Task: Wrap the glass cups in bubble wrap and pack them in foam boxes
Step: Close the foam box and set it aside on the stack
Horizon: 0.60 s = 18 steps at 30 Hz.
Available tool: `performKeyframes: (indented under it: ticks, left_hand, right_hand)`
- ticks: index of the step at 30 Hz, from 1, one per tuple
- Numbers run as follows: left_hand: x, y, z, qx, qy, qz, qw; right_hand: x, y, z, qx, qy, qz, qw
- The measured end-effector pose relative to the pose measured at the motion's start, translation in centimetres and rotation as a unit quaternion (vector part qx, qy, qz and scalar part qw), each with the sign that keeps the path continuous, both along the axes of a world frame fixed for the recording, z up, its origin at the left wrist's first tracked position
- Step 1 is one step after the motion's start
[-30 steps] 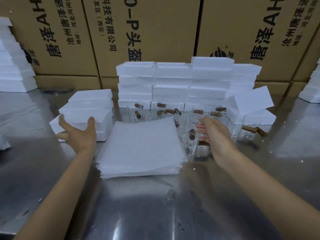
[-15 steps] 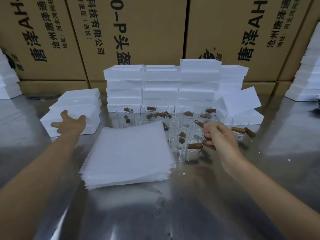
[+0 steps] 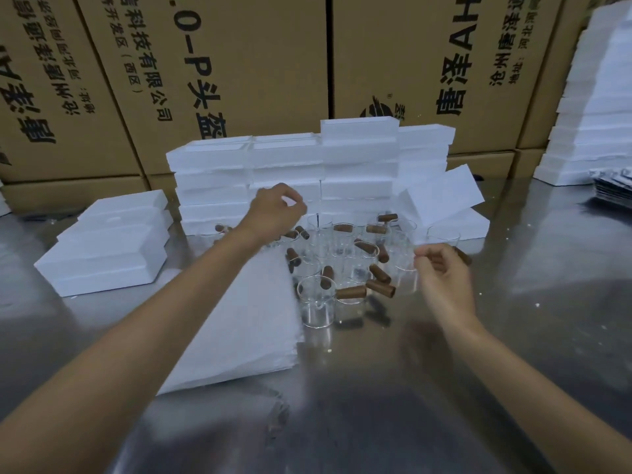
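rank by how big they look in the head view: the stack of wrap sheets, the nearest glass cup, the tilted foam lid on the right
1. Stack of wrap sheets, by far the largest.
2. Tilted foam lid.
3. Nearest glass cup, smallest, though it sits closer to the camera than the lid.

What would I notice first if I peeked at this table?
Probably the cluster of small clear glass cups with brown wooden handles crowded in the middle of the shiny metal table, with the right hand at its edge. Behind them rises a wall of stacked white foam boxes, where the left hand reaches, and a thick pile of white wrap sheets lies beside the cups.
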<state>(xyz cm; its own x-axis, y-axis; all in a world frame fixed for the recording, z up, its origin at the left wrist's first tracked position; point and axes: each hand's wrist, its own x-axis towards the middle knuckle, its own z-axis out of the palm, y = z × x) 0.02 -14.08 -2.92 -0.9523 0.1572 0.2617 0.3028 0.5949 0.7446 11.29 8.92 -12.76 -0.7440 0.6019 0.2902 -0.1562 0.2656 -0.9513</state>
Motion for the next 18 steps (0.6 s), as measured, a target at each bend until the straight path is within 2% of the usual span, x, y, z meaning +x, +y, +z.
performKeyframes:
  ticks: [4, 7, 11, 18]
  left_hand:
    - [0.2, 8.0, -0.1, -0.055, 0.040, -0.109, 0.992]
    - [-0.9, 13.5, -0.5, -0.091, 0.046, -0.149, 0.984]
    - [-3.7, 19.0, -1.4, -0.119, 0.036, -0.141, 0.982]
    - [-8.9, 24.1, -3.4, -0.182, 0.032, -0.099, 0.978]
  right_hand:
    - [0.8, 3.8, -2.2, 0.074, 0.037, -0.071, 0.994]
    - [0.7, 6.6, -3.3, 0.027, 0.044, -0.121, 0.991]
    - [-0.2, 8.7, -3.7, -0.050, 0.036, -0.138, 0.988]
    - [-1.2, 9.2, -4.2, -0.029, 0.005, -0.121, 0.992]
